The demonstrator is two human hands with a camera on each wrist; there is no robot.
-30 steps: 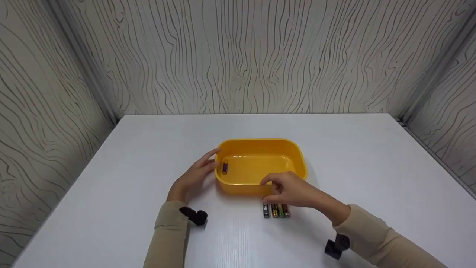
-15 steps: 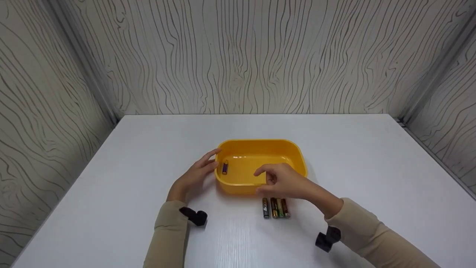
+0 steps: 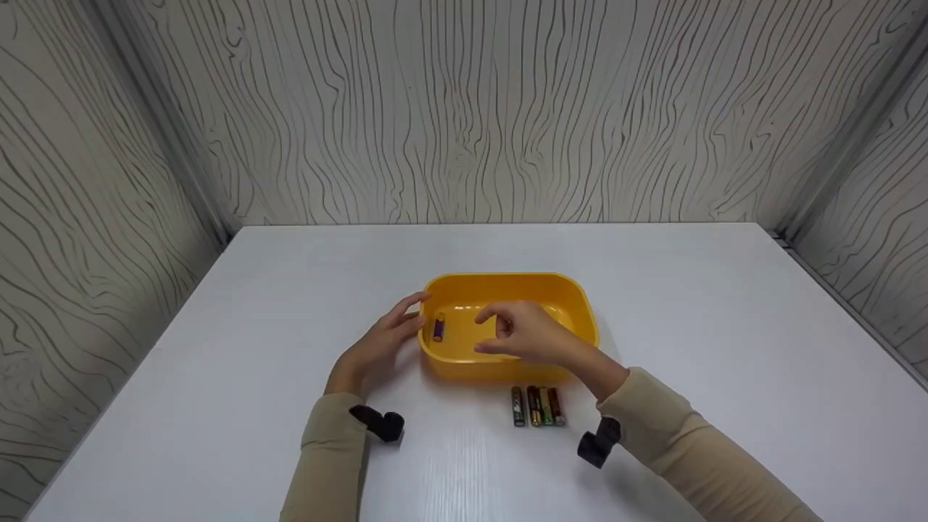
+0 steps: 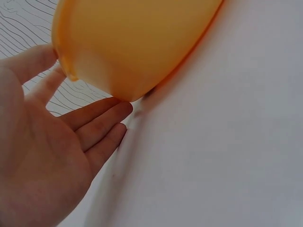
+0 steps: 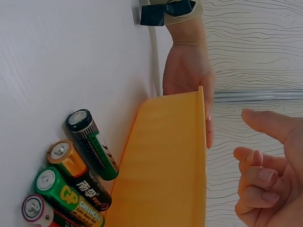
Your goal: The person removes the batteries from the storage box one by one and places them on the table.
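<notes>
A yellow plastic basin stands on the white table. My left hand rests its fairly straight fingers against the basin's left side; in the left wrist view those fingers touch its wall from outside. Above the basin's front part is my right hand, holding nothing, its thumb and index finger spread in a C and the other fingers curled in. Inside the basin, by the left wall, lies a purple battery. In front, several batteries lie in a row, among them a green-and-black one and a green GP one.
The white table stretches around the basin. Wood-patterned panels close off the back and both sides. Each sleeved wrist wears a black camera mount, such as the right mount.
My right hand has moved left and away from me, from over the battery row to over the basin, uncovering the batteries. My left hand has stayed where it was.
</notes>
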